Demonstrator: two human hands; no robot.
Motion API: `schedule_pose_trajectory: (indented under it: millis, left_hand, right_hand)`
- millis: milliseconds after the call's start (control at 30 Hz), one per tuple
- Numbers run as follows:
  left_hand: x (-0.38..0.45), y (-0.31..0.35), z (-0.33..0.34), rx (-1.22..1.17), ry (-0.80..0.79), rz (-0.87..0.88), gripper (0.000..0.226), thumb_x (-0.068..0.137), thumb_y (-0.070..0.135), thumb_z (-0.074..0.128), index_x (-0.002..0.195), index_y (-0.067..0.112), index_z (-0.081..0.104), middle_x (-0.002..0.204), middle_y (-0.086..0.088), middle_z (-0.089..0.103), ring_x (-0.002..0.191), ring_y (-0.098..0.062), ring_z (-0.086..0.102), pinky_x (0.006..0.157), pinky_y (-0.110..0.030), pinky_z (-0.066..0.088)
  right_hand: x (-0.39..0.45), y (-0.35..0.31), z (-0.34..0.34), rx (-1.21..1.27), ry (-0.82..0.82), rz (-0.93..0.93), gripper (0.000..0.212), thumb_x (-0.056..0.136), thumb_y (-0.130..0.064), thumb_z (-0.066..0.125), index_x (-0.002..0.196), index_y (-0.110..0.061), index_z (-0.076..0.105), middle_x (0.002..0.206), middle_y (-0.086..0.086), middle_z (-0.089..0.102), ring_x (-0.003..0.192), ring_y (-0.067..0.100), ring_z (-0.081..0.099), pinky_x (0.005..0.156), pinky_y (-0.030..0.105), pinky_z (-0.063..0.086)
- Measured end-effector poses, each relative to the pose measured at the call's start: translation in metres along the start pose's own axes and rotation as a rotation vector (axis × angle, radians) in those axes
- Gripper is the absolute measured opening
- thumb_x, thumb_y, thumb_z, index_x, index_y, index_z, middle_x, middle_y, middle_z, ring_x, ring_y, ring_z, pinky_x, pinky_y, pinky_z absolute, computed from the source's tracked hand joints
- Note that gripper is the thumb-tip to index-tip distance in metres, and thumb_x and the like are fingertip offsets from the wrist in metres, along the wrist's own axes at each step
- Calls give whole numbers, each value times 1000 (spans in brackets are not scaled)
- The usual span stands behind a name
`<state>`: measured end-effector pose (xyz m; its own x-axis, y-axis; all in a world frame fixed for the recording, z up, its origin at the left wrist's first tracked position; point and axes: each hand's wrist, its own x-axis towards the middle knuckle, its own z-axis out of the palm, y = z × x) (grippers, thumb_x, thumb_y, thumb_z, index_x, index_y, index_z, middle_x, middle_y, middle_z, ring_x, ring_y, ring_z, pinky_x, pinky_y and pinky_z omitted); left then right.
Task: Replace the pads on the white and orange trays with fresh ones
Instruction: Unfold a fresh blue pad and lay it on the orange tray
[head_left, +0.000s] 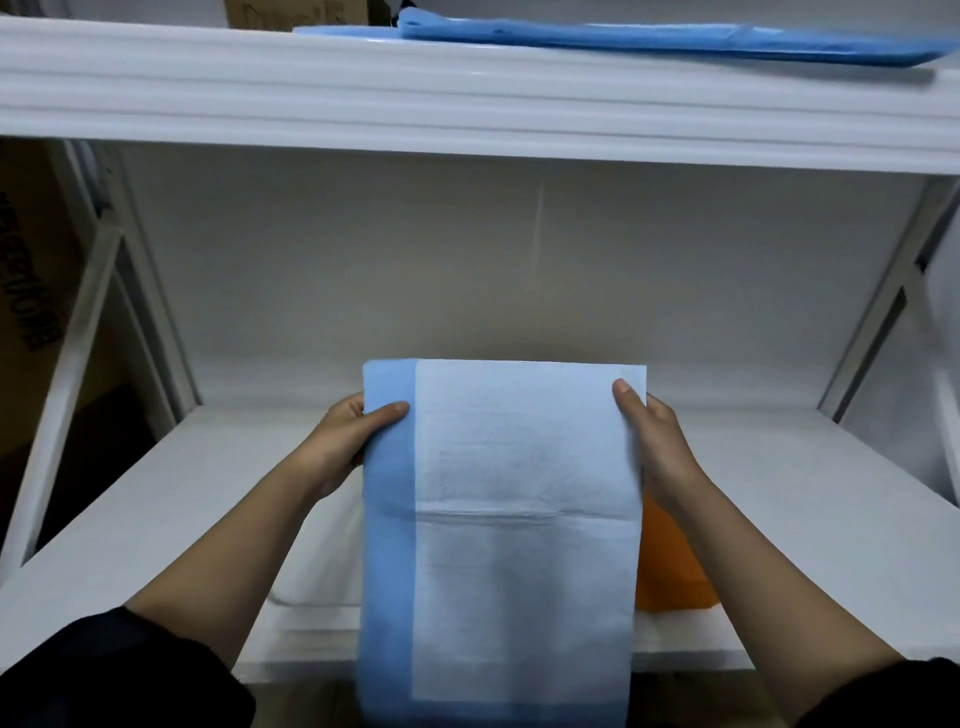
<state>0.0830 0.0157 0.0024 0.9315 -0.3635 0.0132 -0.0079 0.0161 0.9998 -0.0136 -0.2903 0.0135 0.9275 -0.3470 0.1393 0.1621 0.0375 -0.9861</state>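
A folded pad (519, 519), white in the middle with a blue border, hangs upright in front of me over the lower shelf. My left hand (348, 436) pinches its upper left edge, thumb on the blue border. My right hand (649, 431) pinches the upper right edge, thumb on the white face. Behind the pad, the orange tray (670, 566) shows at the right and the white tray (317, 566) at the left, both lying on the shelf and mostly hidden.
The white lower shelf (779, 493) spreads to both sides. An upper shelf (467, 98) runs overhead with a stack of blue pads (675, 39) lying on it. Cardboard boxes (36, 291) stand at the far left behind the shelf frame.
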Motion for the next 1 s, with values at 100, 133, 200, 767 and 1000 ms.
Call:
schedule_pose_trajectory:
  millis: [100,133,200,767,1000]
  left_hand:
    - [4,3,6,-18,99,5,22,86,26,67,102,11,67,100,-6,74,88,-19,70,73,-30,54]
    - [4,1,7,-20,120,1,20,88,25,65,102,11,67,98,-5,74,89,-20,70,73,-31,54]
    - [2,-2,6,-11,116,-7,22,88,25,65,104,10,67,99,-6,74,90,-21,70,72,-30,54]
    - [-1,1,-4,100,155,93,33,97,38,46,87,11,62,82,-3,64,75,-14,59,73,-27,51]
    - [3,-1,0,227,333,167,32,98,45,40,98,23,63,97,5,66,94,-17,61,83,-34,50]
  right_hand:
    - [-4,-1,2,0,-17,-21,25,98,-35,49,102,-18,67,93,-1,75,83,16,72,73,32,58]
    - [-4,-2,3,2,7,-41,20,97,-30,51,100,-19,66,90,-2,75,80,15,72,69,31,58]
    - [-4,-2,5,2,75,-81,12,95,-21,55,99,-16,66,89,0,75,76,15,71,67,31,58]
    - [-1,1,9,105,151,-130,28,101,-22,43,85,-7,59,79,6,63,63,9,62,56,16,49]
    - [-4,0,11,157,163,-133,30,102,-20,40,78,-7,54,71,2,60,55,5,59,52,13,46]
